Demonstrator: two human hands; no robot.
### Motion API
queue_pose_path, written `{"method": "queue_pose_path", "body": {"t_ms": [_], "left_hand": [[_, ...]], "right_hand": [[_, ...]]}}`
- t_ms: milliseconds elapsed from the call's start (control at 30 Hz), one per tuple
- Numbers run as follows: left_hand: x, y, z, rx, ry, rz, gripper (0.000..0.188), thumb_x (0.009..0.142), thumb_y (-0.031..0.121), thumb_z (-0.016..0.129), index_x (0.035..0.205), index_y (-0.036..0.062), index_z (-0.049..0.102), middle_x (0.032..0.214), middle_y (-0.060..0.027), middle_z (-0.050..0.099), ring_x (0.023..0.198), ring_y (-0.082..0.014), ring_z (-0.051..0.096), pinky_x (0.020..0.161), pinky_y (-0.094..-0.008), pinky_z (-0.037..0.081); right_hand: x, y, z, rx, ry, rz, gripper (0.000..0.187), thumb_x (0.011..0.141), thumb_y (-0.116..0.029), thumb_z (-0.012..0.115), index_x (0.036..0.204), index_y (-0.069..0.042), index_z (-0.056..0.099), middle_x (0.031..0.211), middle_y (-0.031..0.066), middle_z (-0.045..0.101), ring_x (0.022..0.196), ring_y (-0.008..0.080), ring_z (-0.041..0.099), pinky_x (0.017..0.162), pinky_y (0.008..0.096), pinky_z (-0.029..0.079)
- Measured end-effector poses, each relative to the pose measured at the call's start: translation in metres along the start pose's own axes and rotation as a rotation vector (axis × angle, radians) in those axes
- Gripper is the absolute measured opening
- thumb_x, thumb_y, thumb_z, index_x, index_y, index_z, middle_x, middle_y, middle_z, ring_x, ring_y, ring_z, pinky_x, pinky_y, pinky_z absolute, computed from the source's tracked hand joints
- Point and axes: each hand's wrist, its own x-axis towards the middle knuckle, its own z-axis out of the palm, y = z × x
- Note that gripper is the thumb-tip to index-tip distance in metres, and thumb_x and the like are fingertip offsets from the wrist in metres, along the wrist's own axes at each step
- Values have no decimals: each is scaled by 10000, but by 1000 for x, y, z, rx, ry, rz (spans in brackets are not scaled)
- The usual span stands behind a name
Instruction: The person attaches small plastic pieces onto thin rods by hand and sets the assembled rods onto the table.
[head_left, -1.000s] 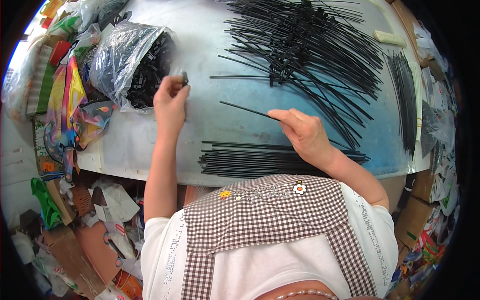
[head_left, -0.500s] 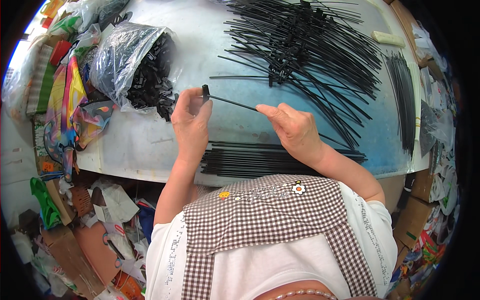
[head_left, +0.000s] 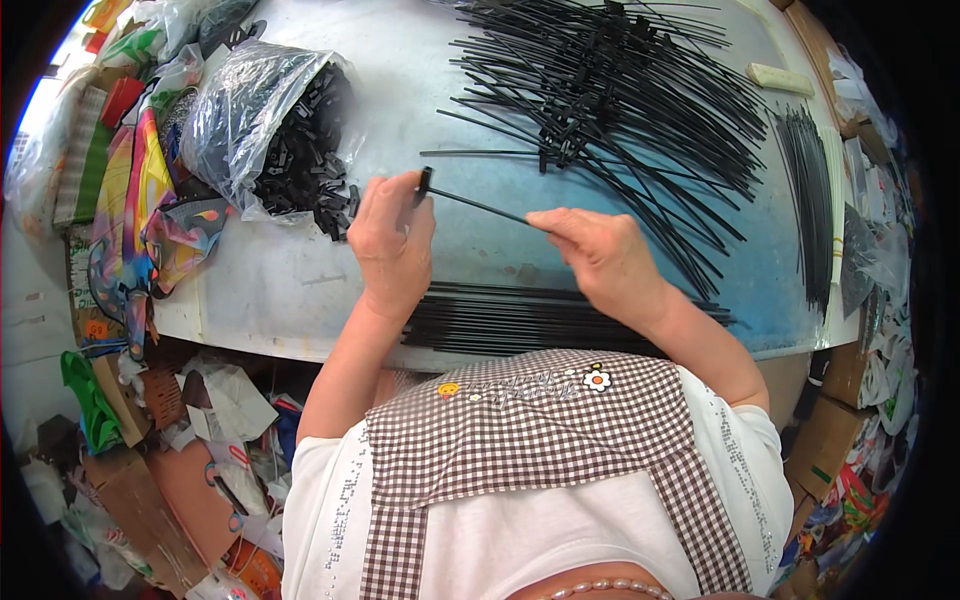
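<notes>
Between the thumb and fingers of my left hand (head_left: 393, 238) is a small black plastic connector (head_left: 425, 181). A thin black rod (head_left: 480, 206) runs from that connector to my right hand (head_left: 600, 255), which pinches it with thumb and forefinger. The rod's end meets the connector; how deep it sits I cannot tell. Below my hands lies a row of loose black rods (head_left: 520, 318) along the table's near edge. Left of my left hand, a clear plastic bag (head_left: 235, 125) lies on its side, with black connectors (head_left: 305, 160) spilling from its mouth.
At the far right of the table (head_left: 390, 80) is a large heap of black rods with connectors (head_left: 610, 90). Another bundle of thin rods (head_left: 803, 200) lies by the right edge, below a pale block (head_left: 780, 79). Colourful fabric (head_left: 135, 200) hangs at the left edge; boxes and scraps surround the table.
Both hands have shifted slightly to the right, with the connector and rod between them. The connector has turned a little in my left fingers.
</notes>
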Motion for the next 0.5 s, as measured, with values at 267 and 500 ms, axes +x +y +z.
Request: {"method": "queue_pose_path", "body": {"t_ms": [267,500], "left_hand": [[-2,13,13,50,13,103,258,788,-75,654,1031,10,633,815,-109,578,652,-246,583,584,-342,465],[-12,42,39,15,-65,174,276,777,-73,647,1039,13,630,834,-119,593,627,-283,594,573,-377,489]], "right_hand": [[-5,-9,-2,-161,-15,13,312,843,58,639,1126,-60,695,710,109,623,598,278,645,472,344,477],[14,-12,16,-123,65,25,199,874,9,659,1061,-53,683,735,112,644,612,294,654,490,356,483]]}}
